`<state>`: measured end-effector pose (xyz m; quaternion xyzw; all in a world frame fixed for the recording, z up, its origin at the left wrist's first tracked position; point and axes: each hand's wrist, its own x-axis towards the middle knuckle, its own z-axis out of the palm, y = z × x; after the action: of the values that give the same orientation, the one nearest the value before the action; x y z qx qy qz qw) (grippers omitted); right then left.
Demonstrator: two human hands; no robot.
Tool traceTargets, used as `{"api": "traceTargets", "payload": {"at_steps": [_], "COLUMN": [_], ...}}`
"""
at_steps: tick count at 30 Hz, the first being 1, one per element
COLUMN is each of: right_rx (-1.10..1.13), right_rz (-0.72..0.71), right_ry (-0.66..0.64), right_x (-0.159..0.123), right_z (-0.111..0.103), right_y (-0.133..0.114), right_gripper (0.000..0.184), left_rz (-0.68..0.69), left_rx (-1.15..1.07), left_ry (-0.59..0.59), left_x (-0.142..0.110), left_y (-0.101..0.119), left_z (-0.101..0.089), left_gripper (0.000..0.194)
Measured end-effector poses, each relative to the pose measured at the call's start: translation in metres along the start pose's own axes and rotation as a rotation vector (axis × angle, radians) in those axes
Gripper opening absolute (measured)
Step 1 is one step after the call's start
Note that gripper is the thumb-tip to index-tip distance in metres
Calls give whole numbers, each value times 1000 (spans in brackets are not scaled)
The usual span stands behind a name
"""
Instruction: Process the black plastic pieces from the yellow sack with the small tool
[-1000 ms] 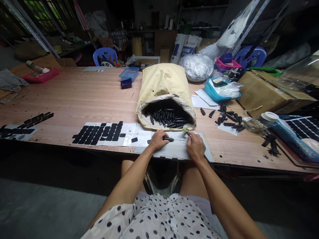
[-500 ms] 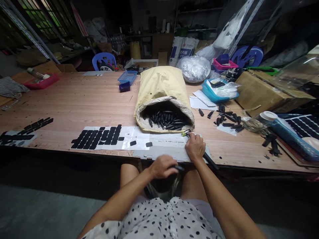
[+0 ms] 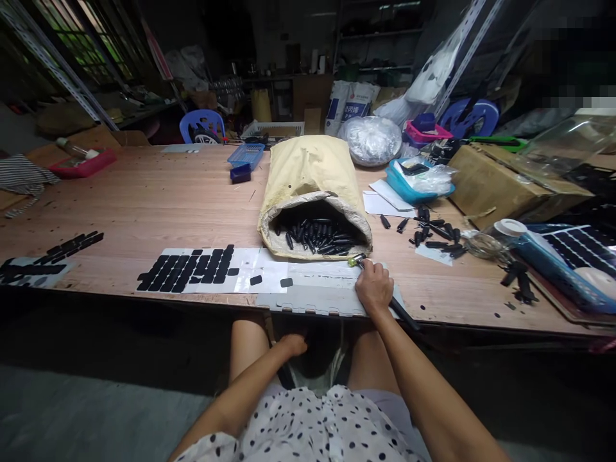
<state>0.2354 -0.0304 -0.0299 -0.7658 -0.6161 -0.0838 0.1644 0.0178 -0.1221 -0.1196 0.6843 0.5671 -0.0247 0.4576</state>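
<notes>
My right hand (image 3: pixel 374 287) is closed around a small hammer (image 3: pixel 407 314) with a black handle and a yellowish-green and metal head. It rests over the grey board at the table's front edge, the hammer head near the sack's mouth. Below the table edge, between my knees, is my left hand (image 3: pixel 293 344); its fingers are lost in shadow, so what they hold is hidden. A yellow sack (image 3: pixel 312 160) lies with its mouth facing me, full of black tapered pieces (image 3: pixel 320 234). The grey board (image 3: pixel 308 301) lies under and in front of the sack's mouth.
Left of the board, flat black stickers (image 3: pixel 178 269) sit in rows on white sheets. Loose black pieces (image 3: pixel 436 231) are scattered at right, near a blue basket (image 3: pixel 418 183), a cardboard box (image 3: pixel 500 183) and a clear jar (image 3: pixel 486 240). A blue tray (image 3: pixel 246 154) stands behind.
My left hand has left the board with a black piece and dropped below the table edge, where the piece no longer shows. My right hand stays by the sack, keeping the hammer.
</notes>
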Motion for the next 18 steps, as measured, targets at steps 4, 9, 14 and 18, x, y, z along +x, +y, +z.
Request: {"api": "traceTargets", "payload": {"at_steps": [4,9,14,18], "right_rx": [-3,-9,-10,-24], "right_rz": [0,-3,-8,4], "right_ry": [6,17,24,-2], "right_x": [-1,-2,-2,-2], "right_z": [1,4,6,6], "right_y": [0,2,2,1], "right_gripper": [31,31,29,30], "left_rz": [228,328,-91,-385], "left_rx": [-8,-380,-206,-50], "left_ry": [-191,230,891,796], "left_x": [-15,4,50,66], "left_y": [23,59,77,87], "left_z": [-32,-138,-216,-222], "left_gripper": [28,21,8,10]}}
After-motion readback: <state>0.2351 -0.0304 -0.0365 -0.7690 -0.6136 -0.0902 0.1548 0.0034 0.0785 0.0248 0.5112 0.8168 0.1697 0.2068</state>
